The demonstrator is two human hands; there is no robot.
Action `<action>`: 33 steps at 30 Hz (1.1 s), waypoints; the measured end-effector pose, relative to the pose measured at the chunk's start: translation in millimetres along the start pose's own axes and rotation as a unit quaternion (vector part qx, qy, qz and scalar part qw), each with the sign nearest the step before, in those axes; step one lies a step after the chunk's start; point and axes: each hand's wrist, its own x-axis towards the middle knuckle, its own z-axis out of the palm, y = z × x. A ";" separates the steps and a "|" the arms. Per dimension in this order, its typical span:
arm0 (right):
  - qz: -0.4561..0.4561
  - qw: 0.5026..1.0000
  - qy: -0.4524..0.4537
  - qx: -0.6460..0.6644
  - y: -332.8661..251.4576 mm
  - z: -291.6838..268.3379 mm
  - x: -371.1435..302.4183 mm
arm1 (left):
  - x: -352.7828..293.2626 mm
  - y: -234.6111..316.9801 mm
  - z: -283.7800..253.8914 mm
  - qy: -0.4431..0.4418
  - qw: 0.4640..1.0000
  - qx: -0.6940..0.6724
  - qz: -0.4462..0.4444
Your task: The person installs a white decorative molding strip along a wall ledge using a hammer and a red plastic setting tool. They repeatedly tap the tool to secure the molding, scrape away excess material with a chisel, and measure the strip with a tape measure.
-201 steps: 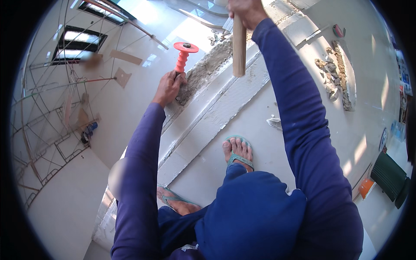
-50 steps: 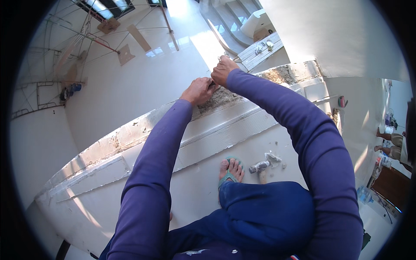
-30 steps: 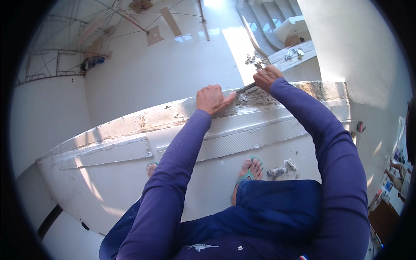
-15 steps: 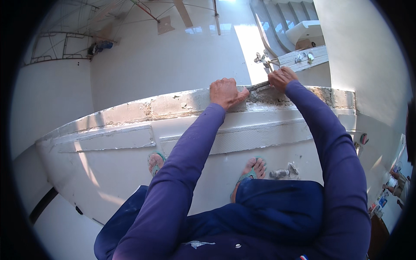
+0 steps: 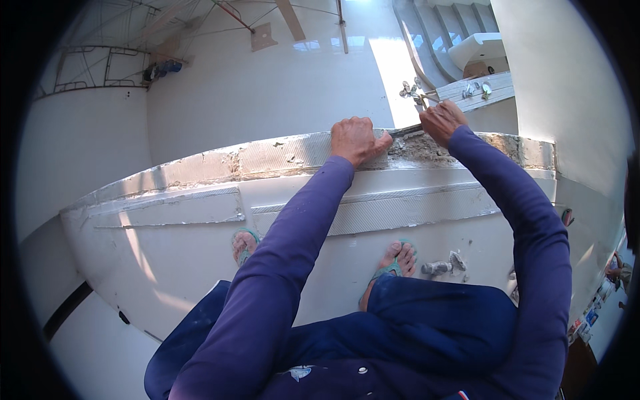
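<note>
My left hand [image 5: 355, 140] is closed over the far edge of a rough, chipped ledge [image 5: 273, 157], its thumb pointing right. A dark narrow bar [image 5: 405, 130] spans the gap between my hands along that edge. My right hand [image 5: 443, 123] is a fist around the bar's right end, just above the ledge. What kind of tool the bar is I cannot make out, and my fingers hide both ends. Beneath it, a patch of broken grey mortar [image 5: 417, 150] shows on the ledge top. Ridged trowel marks run along the ledge to the left.
Beyond the ledge the space drops to a lower level with curved steps [image 5: 427, 47] and a striped pale board [image 5: 477, 90]. Scaffolding frames [image 5: 100, 70] stand far left. By my sandalled right foot [image 5: 399, 259] lie grey lumps of debris [image 5: 437, 268]. A ridged strip [image 5: 373, 212] crosses below the ledge.
The whole view has shifted slightly, so the scene sits a little farther right. Both hands keep nearly the same grip and place on the ledge.
</note>
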 end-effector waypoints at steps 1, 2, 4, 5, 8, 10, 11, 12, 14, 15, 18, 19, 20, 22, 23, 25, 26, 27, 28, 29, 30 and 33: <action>0.005 1.000 -0.004 0.002 -2.0 -2.4 -3.6 | 0.7 0.7 0.7 0.001 1.000 -0.002 0.004; 0.010 1.000 -0.008 0.003 -4.2 -5.1 -6.6 | 1.2 0.5 0.8 0.003 1.000 -0.003 0.006; 0.017 0.999 -0.029 -0.008 -2.0 -2.4 -5.0 | 1.2 1.4 -1.2 0.004 1.000 -0.007 0.006; -0.002 1.000 -0.029 0.006 1.4 1.4 -2.4 | 0.3 1.0 -2.4 0.001 1.000 -0.007 0.002; -0.036 0.998 -0.032 0.044 13.4 19.1 2.1 | -1.3 2.9 -4.5 -0.013 1.000 -0.009 -0.003; -0.031 0.998 -0.035 0.044 16.1 30.0 5.5 | -2.0 2.6 -3.9 -0.017 1.000 -0.013 -0.004; -0.027 0.998 -0.037 0.045 17.6 35.8 7.6 | -1.6 2.2 -3.7 -0.015 1.000 -0.016 -0.003; -0.034 0.997 -0.036 0.051 17.2 37.4 8.3 | -3.1 1.8 -3.7 -0.015 1.000 -0.021 -0.002; -0.046 0.996 -0.035 0.062 17.6 40.6 8.6 | -3.1 1.7 -4.3 -0.030 0.999 -0.015 -0.013; -0.045 0.996 -0.030 0.067 19.8 45.0 7.8 | -2.5 3.5 -5.3 -0.036 0.999 -0.013 -0.015; -0.043 0.995 -0.030 0.083 22.0 49.5 7.9 | -3.1 5.1 -6.5 -0.035 0.999 -0.026 -0.018; -0.045 0.994 -0.038 0.089 21.0 44.8 9.5 | -4.0 3.3 -6.0 -0.020 0.999 -0.023 -0.015; -0.047 0.993 -0.047 0.095 19.1 40.2 10.3 | -5.5 1.3 -5.5 -0.005 1.000 -0.021 -0.012; -0.049 0.993 -0.037 0.096 22.8 39.3 9.8 | -5.7 1.7 -4.7 0.005 1.000 -0.023 -0.003; -0.050 0.993 -0.032 0.097 23.5 39.3 8.2 | -5.4 1.7 -4.4 -0.001 1.000 -0.026 -0.001; -0.042 0.995 -0.031 0.082 22.4 34.9 7.6 | -1.3 3.5 -7.1 -0.011 1.000 -0.025 -0.002; -0.037 0.996 -0.031 0.074 21.8 33.2 7.6 | 0.8 5.2 -8.1 -0.017 1.000 -0.023 -0.006; -0.035 0.997 -0.021 0.066 17.9 26.8 6.1 | 0.7 5.6 -6.9 -0.027 0.999 -0.021 -0.010; -0.033 0.998 -0.013 0.056 14.0 17.3 3.3 | -0.2 5.0 -5.8 -0.018 1.000 -0.014 -0.010; -0.031 0.998 -0.005 0.046 8.5 8.7 1.7 | -1.0 1.9 -5.5 -0.010 1.000 -0.006 -0.010; -0.035 0.999 -0.011 0.032 9.0 6.8 -1.6 | -0.3 4.7 -5.2 -0.001 1.000 -0.004 -0.002; -0.041 0.999 -0.024 0.025 3.7 4.3 4.0 | -1.3 0.5 -2.9 -0.020 1.000 0.008 -0.009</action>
